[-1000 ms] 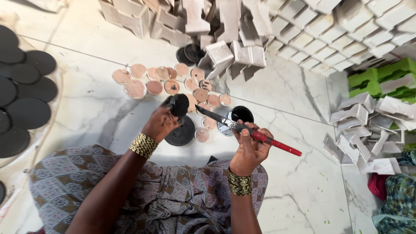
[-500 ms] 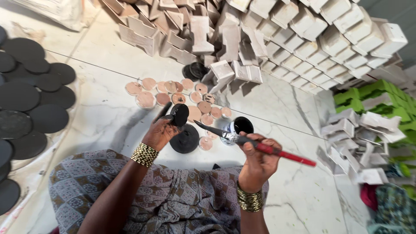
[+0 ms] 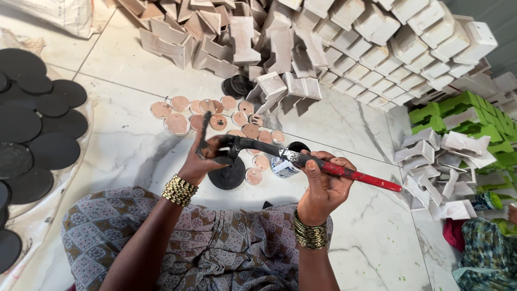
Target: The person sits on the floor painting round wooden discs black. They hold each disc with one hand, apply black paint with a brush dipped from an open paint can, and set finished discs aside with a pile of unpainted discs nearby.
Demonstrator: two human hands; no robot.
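small round disc [image 3: 222, 144] pinched in left hand [image 3: 207, 156], coated black, held above floor over bigger black disc [image 3: 227, 175]; fingers smeared with black paint

paintbrush [image 3: 323, 166], red handle, metal ferrule, bristles loaded black, lying near-horizontal across right hand [image 3: 323, 183], tip touching small disc, handle end pointing out to the right

paint can [image 3: 285, 161] on marble floor just behind brush, open, black inside

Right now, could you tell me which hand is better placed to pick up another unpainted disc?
Probably the left hand: it hovers beside the tan discs, while the right hand grips the red-handled brush.
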